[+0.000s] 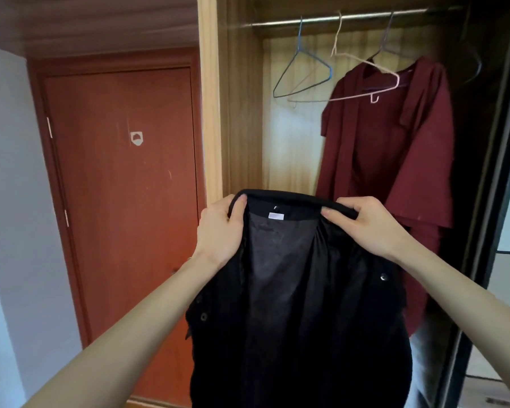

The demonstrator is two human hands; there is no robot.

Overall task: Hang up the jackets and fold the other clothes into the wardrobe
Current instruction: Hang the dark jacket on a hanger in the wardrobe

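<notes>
Home bedroom — open wardrobe (pixel 242 113), hanging rail (pixel 336 19), red-brown door (pixel 121 201)

A single wide-angle view is taken from head height, directed forward and slightly downward into the open wardrobe (pixel 242 113). The rail (pixel 336 18) is seen near the top edge, a door (pixel 121 201) at left. Straight edges are bowed outward.

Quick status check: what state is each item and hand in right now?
black jacket: held up by its collar, open, lining showing, not on a hanger
left hand: gripping collar
right hand: gripping collar
maroon garment: hanging on rail
blue hanger: empty
pink hanger: empty
door: closed
</notes>
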